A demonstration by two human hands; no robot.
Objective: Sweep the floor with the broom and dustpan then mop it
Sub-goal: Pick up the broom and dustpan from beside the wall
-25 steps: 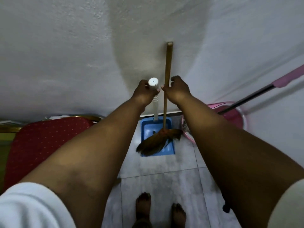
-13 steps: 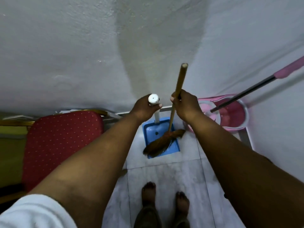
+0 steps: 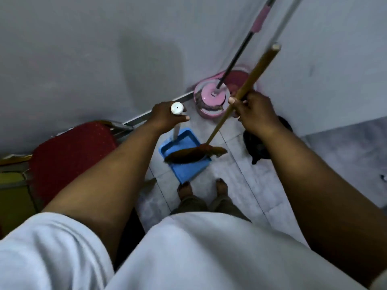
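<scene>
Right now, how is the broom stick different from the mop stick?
The broom stick is plain brown wood, while the mop stick is dark with a pink sleeve. The right hand holds the broom stick; no hand touches the mop stick, which stands in the pink bucket. The broom stick ends in brown bristles over the blue dustpan. Both sticks are long, thin and tilted.

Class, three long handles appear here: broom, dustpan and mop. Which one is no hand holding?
The mop handle: it stands free in the pink bucket. The left hand grips the dustpan handle; the right hand grips the broom handle.
</scene>
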